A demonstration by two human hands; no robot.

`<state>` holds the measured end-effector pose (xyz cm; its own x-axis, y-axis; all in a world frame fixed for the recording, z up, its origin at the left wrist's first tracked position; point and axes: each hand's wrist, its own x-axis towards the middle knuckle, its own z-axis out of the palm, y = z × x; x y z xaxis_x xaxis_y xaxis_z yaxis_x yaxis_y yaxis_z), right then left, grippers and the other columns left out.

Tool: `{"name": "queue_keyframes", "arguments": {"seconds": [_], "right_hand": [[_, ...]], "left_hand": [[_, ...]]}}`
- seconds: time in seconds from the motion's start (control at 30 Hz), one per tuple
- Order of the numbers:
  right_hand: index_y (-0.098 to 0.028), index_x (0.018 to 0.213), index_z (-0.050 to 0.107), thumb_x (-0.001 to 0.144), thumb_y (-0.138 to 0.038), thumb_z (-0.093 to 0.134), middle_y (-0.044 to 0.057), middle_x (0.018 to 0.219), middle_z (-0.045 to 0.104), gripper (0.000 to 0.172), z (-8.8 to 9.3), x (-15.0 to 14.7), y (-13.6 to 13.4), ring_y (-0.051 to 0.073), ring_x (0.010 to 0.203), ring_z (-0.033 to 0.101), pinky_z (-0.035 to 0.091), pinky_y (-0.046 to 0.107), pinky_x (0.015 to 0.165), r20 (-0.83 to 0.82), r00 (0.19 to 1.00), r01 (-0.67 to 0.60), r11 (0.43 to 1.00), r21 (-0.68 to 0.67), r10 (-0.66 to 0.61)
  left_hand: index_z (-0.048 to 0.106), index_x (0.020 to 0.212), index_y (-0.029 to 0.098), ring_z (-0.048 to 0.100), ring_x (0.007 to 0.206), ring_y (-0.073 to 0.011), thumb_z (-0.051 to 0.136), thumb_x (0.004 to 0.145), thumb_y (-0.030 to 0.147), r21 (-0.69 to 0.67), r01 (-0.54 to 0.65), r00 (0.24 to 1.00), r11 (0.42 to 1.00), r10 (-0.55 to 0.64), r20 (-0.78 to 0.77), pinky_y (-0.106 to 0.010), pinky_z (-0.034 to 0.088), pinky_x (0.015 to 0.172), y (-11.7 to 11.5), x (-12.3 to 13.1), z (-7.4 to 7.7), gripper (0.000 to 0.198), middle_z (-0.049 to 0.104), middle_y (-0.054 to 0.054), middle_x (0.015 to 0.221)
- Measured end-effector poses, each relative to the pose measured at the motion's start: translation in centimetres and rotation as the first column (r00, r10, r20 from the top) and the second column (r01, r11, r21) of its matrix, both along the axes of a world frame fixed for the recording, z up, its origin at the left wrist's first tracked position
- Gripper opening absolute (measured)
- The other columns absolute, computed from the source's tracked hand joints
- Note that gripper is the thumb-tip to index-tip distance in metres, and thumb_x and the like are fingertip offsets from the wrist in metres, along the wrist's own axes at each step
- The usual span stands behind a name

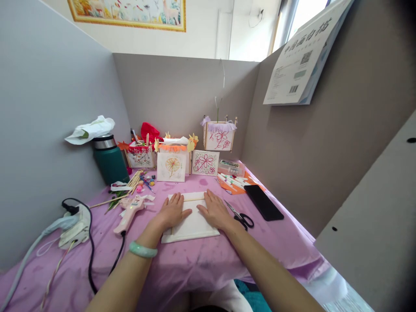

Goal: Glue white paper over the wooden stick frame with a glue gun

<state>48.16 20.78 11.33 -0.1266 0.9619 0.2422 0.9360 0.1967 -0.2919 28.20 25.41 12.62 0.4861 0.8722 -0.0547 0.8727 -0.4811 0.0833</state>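
Observation:
Both hands lie on a white rectangular panel (191, 219) flat on the table before me. My left hand (173, 212) rests on its left side, fingers stretched forward and thumb out. On the right side my right hand (215, 209) lies the same way, fingers flat. Between the fingertips a thin wooden stick (193, 199) runs across the panel near its far edge. Part of the panel is hidden under the palms. Black-handled scissors (242, 218) lie just right of my right hand. A pink glue gun (131, 213) lies left of my left hand.
Decorated box lanterns (171, 167) stand at the back, beside a flower-drawn card (205, 163). A green bottle (112, 162) and a power strip (76, 227) with cords are at left. Markers (232, 182) and a black phone (264, 202) lie at right. Grey partitions (182, 86) enclose the table.

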Motion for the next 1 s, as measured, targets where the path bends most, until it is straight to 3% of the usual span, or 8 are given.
{"name": "queue_keyframes", "arguments": {"seconds": [0.1, 0.17, 0.3, 0.53, 0.6, 0.7, 0.77, 1.0], "right_hand": [[-0.008, 0.133, 0.050, 0.097, -0.043, 0.035, 0.018, 0.144, 0.042, 0.053, 0.6, 0.2, -0.2, 0.027, 0.133, 0.035, 0.024, 0.040, 0.108, -0.064, 0.996, 0.074, 0.953, 0.294, -0.058], [-0.015, 0.112, 0.064, 0.098, -0.039, 0.035, 0.013, 0.121, 0.061, 0.041, 1.0, 0.5, -0.4, 0.024, 0.118, 0.048, 0.030, 0.039, 0.101, -0.112, 0.991, 0.117, 0.892, 0.437, -0.074], [-0.019, 0.070, 0.063, 0.100, -0.038, 0.029, 0.006, 0.072, 0.064, 0.050, 1.3, 0.9, -0.3, 0.022, 0.084, 0.056, 0.035, 0.037, 0.084, -0.117, 0.981, 0.191, 0.836, 0.514, -0.152], [-0.018, 0.080, 0.060, 0.101, -0.035, 0.018, 0.007, 0.065, 0.063, 0.050, 0.6, 0.8, 0.1, 0.019, 0.060, 0.059, 0.032, 0.028, 0.058, -0.111, 0.968, 0.250, 0.892, 0.376, -0.224], [-0.017, 0.091, 0.060, 0.101, -0.031, 0.022, 0.006, 0.068, 0.065, 0.041, 0.5, 0.6, 0.1, 0.019, 0.062, 0.061, 0.033, 0.028, 0.057, -0.111, 0.963, 0.269, 0.900, 0.343, -0.246], [-0.017, 0.109, 0.055, 0.099, -0.027, 0.030, 0.009, 0.093, 0.069, 0.029, 0.5, 0.4, 0.1, 0.019, 0.079, 0.065, 0.038, 0.027, 0.064, -0.090, 0.961, 0.277, 0.922, 0.269, -0.262], [-0.018, 0.106, 0.057, 0.097, -0.029, 0.038, 0.009, 0.103, 0.067, 0.024, 0.5, 0.4, 0.0, 0.020, 0.087, 0.064, 0.039, 0.028, 0.068, -0.047, 0.966, 0.257, 0.944, 0.206, -0.252], [-0.018, 0.088, 0.061, 0.094, -0.036, 0.046, 0.008, 0.092, 0.068, 0.024, 0.6, 0.6, -0.1, 0.020, 0.082, 0.064, 0.038, 0.029, 0.068, -0.003, 0.968, 0.249, 0.963, 0.106, -0.250]], "left_hand": [[0.026, 0.145, 0.007, 0.012, 0.144, -0.0313, 0.028, 0.091, 0.057, 0.024, 0.004, 1.000, 1.000, -0.005, 0.018, -0.053, 0.017, 0.112, 0.1, -0.1, -0.4, 0.074, 0.016, -0.021, 0.154], [0.028, 0.144, 0.008, 0.015, 0.143, -0.0312, 0.031, 0.091, 0.057, 0.045, 0.005, 0.999, 0.999, -0.006, 0.036, -0.053, 0.017, 0.112, 0.1, -0.2, -0.7, 0.072, 0.019, -0.021, 0.153], [0.035, 0.141, 0.013, 0.023, 0.141, -0.0279, 0.032, 0.093, 0.051, 0.110, -0.013, 0.996, 0.994, 0.003, 0.092, -0.048, 0.022, 0.112, 0.1, -0.3, -0.5, 0.061, 0.030, -0.017, 0.151], [0.056, 0.120, 0.016, 0.045, 0.124, -0.0253, 0.032, 0.095, 0.026, 0.245, -0.182, 0.975, 0.952, 0.142, 0.173, -0.039, 0.036, 0.101, 0.5, -0.5, 0.8, 0.037, 0.051, -0.012, 0.135], [0.060, 0.114, 0.015, 0.048, 0.117, -0.0273, 0.031, 0.093, 0.020, 0.260, -0.227, 0.967, 0.938, 0.187, 0.172, -0.041, 0.038, 0.095, 0.6, -0.5, 0.9, 0.035, 0.056, -0.013, 0.126], [0.063, 0.106, 0.014, 0.050, 0.109, -0.0291, 0.033, 0.088, 0.011, 0.267, -0.267, 0.960, 0.926, 0.230, 0.160, -0.042, 0.039, 0.089, 0.5, -0.6, 0.9, 0.034, 0.061, -0.015, 0.113], [0.063, 0.103, 0.013, 0.050, 0.108, -0.0296, 0.034, 0.086, 0.008, 0.274, -0.291, 0.953, 0.917, 0.253, 0.164, -0.042, 0.039, 0.089, 0.4, -0.5, 0.9, 0.034, 0.060, -0.016, 0.111], [0.063, 0.097, 0.013, 0.055, 0.106, -0.0295, 0.040, 0.088, 0.014, 0.256, -0.380, 0.907, 0.889, 0.305, 0.289, -0.040, 0.040, 0.088, 0.9, -0.3, 0.8, 0.026, 0.062, -0.016, 0.104]]}}
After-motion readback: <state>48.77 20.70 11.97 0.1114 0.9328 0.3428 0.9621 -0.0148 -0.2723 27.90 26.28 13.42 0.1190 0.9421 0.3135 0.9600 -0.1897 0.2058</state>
